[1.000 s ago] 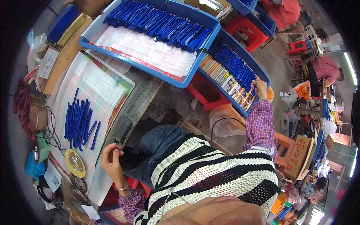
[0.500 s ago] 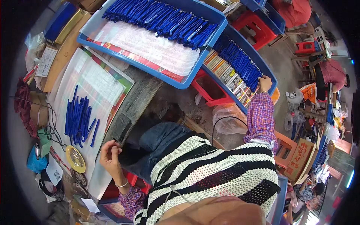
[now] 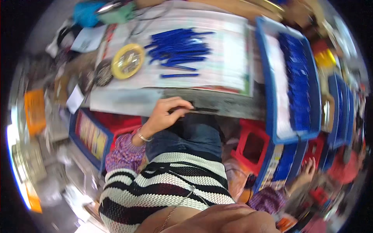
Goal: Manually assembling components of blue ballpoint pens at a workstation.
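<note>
Over the near edge of the workbench [image 3: 233,101], my left hand [image 3: 165,114] has thumb and forefinger pressed together. A tiny dark bit shows at the fingertips, too small to name. My right hand [image 3: 308,171] is blurred, its fingers stretched and apart, beside the lower blue tray [image 3: 267,167]. I see nothing in it. A pile of slim blue strips [image 3: 178,46] lies on the white sheet [image 3: 229,73] beyond my left hand, one strip [image 3: 179,75] apart from the rest. A yellow dish [image 3: 115,66] of small shiny pieces stands left of the pile.
A large blue tray [image 3: 261,50] at the right holds a row of blue strips. Red stools [image 3: 248,145] stand below the bench. Another blue tray [image 3: 73,126] sits low at the left. Further blue trays [image 3: 340,112] stand at the far right.
The view has swung round, so the bench now lies ahead. My right hand has come away from the strips in the lower tray. My left hand stays by the bench edge, fingers pinched.
</note>
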`<state>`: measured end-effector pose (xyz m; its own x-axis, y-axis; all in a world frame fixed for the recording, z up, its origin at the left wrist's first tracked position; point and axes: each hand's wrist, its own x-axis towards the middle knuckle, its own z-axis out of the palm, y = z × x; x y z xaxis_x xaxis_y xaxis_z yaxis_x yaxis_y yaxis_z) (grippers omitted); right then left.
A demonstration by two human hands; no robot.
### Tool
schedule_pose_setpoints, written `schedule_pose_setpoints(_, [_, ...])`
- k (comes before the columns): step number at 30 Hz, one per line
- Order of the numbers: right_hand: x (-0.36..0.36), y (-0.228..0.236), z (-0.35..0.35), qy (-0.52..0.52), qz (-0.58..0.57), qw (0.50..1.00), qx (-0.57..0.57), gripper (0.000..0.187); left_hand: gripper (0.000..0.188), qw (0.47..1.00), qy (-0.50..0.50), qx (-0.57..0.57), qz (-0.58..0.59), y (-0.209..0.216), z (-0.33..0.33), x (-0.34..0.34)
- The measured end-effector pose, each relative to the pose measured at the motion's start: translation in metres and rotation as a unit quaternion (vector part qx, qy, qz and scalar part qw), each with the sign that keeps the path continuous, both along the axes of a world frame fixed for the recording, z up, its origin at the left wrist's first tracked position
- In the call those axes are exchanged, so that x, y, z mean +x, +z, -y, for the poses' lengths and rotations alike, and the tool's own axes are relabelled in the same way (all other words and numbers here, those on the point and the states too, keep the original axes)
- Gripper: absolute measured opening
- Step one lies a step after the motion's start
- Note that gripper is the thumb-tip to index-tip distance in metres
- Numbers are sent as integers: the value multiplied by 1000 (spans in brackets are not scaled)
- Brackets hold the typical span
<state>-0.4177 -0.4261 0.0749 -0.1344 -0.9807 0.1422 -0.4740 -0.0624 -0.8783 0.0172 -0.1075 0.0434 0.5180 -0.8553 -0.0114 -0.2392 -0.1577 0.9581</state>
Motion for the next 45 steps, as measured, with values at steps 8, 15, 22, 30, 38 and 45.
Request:
schedule_pose_setpoints(8, [234,62,-62,511,-101,847,-105,27,18,994,55,-65,69,-5,-40,9])
schedule_pose_setpoints(15, [399,10,-128,710,-189,660,-156,31,18,994,92,-46,47,-9,-65,17])
schedule_pose_setpoints(22, [437,-31,-143,677,-252,649,-241,25,17,988,107,-87,69,-17,-79,18])
schedule_pose_setpoints(30, [427,-30,-140,673,-246,668,-203,18,15,990,108,-80,43,-17,-83,21])
schedule_pose_setpoints(38, [408,-22,-122,650,-181,727,-129,15,14,992,102,-43,53,-9,-78,22])
schedule_pose_setpoints(45, [399,-27,-107,657,-45,739,-143,12,7,985,154,-76,-31,-1,-78,14])
